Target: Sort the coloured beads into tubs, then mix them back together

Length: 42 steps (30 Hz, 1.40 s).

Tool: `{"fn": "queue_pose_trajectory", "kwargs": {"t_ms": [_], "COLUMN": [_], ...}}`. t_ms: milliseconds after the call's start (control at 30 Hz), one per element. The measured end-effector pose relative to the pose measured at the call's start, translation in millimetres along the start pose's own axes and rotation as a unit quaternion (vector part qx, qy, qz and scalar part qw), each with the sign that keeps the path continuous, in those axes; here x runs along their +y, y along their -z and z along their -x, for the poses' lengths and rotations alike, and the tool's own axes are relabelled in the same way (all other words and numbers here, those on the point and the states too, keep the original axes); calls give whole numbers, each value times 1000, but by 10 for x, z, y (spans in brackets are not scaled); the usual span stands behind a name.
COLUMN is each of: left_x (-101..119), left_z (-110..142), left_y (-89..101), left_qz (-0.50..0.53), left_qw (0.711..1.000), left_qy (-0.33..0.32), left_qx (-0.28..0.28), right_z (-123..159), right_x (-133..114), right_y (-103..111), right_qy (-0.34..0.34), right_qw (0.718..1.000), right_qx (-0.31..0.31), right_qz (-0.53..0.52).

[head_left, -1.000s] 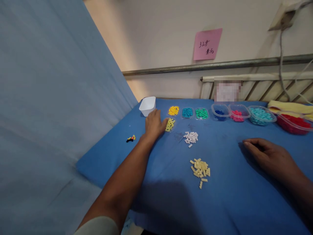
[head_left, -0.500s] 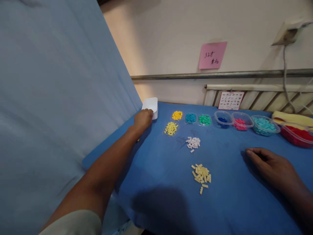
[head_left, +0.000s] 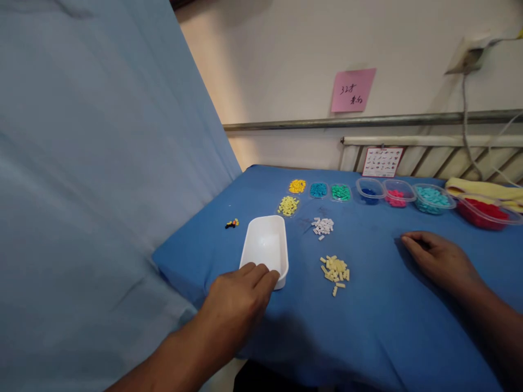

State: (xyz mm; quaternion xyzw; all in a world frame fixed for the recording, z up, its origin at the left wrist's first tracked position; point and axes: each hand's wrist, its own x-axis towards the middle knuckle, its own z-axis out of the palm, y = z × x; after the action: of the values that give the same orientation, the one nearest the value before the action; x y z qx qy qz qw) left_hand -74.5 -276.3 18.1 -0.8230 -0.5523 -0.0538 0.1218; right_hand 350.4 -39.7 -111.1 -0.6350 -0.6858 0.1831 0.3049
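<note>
My left hand point(head_left: 237, 302) grips the near rim of an empty white rectangular tray point(head_left: 265, 247) that sits on the blue table cover point(head_left: 368, 326). Just right of the tray lies a loose pile of pale yellow bricks point(head_left: 335, 270), and beyond it a smaller pile of white bricks point(head_left: 322, 227). My right hand point(head_left: 439, 259) rests palm down on the cover at the right, fingers loosely curled, holding nothing I can see.
Small clear lids hold yellow point(head_left: 297, 186), blue point(head_left: 318, 189), green point(head_left: 340, 191) and light yellow bricks point(head_left: 288, 206). Tubs of dark blue point(head_left: 369, 191), pink point(head_left: 396, 196), turquoise point(head_left: 433, 198) and red bricks point(head_left: 486, 211) line the back right. A few dark pieces point(head_left: 232, 223) lie left. A blue curtain point(head_left: 90, 163) hangs at left.
My left hand reached to the white tray at the table's far left corner, took hold of it and pulled it near, beside the pale yellow pile. My right hand stayed put.
</note>
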Motion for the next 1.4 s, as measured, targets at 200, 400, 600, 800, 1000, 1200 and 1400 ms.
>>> {"fn": "queue_pose_trajectory", "kwargs": {"t_ms": [200,400,600,800,1000,1200,1400], "left_x": [19,33,-324,-974,-1058,-984,-924], "left_z": [-177,-280,-452,-1312,-1498,-1498,-1521], "left_y": [-205,-308,-123,-628,-1168,-1197,-1188], "left_qz": [-22,27,217,442,543,645,716], "left_qw": [1000,999,948,803,734,690,650], "left_qy": [-11,-6,92,263,298,267,240], "left_qx": [-10,-17,214,300,279,194,82], "right_z": [19,-9,-16,-240,-445,-576,-593], "right_x": [-6,78,-198,-1174,-1523,-1505,-1676], "right_y": [-7,-33,-124,-683,-1021,-1063,-1068], "right_qy": [10,33,128,349,425,399,380], "right_qw": [1000,999,990,924,880,889,878], "right_qx": [13,13,14,-140,-178,-149,-169], "right_qz": [12,15,59,69,116,168,237]}}
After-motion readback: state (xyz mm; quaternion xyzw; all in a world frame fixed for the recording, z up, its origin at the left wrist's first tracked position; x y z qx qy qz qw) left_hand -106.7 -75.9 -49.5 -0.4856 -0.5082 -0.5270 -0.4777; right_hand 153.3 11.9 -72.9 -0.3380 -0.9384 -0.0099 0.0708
